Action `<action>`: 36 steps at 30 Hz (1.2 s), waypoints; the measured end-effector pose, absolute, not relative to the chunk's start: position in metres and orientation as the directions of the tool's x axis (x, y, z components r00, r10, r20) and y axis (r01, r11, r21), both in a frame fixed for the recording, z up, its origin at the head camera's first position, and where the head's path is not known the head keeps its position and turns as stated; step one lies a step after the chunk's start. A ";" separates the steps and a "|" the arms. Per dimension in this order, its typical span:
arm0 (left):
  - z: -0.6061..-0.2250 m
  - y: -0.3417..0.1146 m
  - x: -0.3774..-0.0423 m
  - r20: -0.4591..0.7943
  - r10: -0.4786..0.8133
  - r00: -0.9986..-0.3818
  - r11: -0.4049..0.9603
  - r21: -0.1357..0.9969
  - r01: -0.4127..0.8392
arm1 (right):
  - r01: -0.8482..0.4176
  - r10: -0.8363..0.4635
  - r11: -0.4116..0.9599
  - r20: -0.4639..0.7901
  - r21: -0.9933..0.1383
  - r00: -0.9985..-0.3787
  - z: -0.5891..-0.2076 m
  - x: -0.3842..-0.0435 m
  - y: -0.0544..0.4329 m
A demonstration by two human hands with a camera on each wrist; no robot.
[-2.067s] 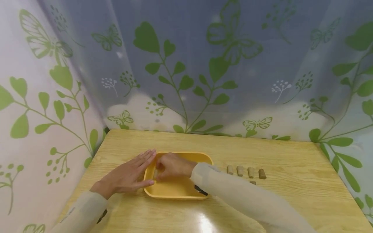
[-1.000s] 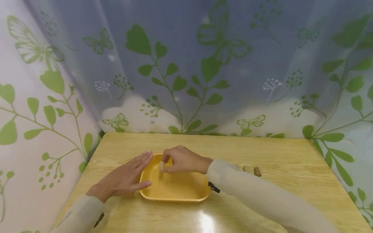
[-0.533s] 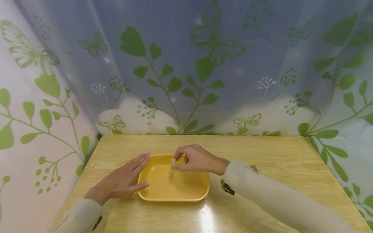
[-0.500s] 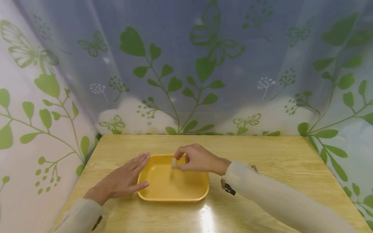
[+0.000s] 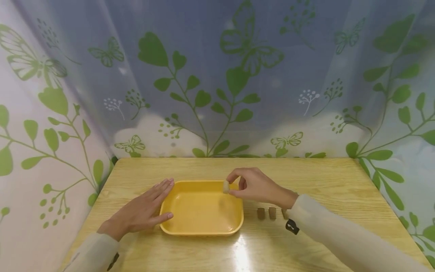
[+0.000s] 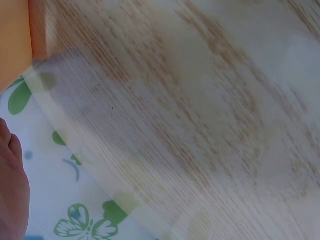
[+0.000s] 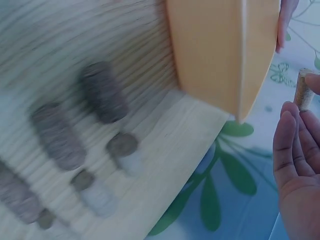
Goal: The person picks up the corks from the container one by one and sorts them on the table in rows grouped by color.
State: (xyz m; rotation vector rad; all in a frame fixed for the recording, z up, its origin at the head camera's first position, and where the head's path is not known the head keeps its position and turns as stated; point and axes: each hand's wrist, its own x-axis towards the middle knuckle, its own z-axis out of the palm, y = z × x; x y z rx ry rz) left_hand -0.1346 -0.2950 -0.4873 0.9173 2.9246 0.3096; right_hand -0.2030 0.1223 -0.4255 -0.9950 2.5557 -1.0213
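Observation:
A small, light tan cork (image 5: 225,186) is pinched between the thumb and index finger of my right hand (image 5: 258,185), above the right back part of a yellow rectangular tray (image 5: 200,213). The right wrist view shows this cork (image 7: 303,91) upright, slightly tapered and speckled. My left hand (image 5: 139,209) lies with straight fingers along the tray's left rim, thumb at its edge. In the head view, the tray floor bears nothing. Dark brown corks (image 5: 260,213) stand right of the tray, one partly behind the right wrist. Lighter corks (image 7: 95,192) show only in the right wrist view.
The wooden table (image 5: 190,168) holds everything. A patterned curtain (image 5: 210,94) hangs along its back and both sides. A bright light reflection lies on the table in front of the tray.
My right hand has lifted the cork from the tray's left end and carried it rightward to above the right side. Dark corks right of the tray have come into view. The left hand stays put.

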 end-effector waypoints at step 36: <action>-0.490 -0.295 -0.135 0.012 0.558 -0.830 0.808 0.220 0.546 | -0.331 -0.398 0.624 0.077 -0.708 -0.914 -0.473 -0.155 0.290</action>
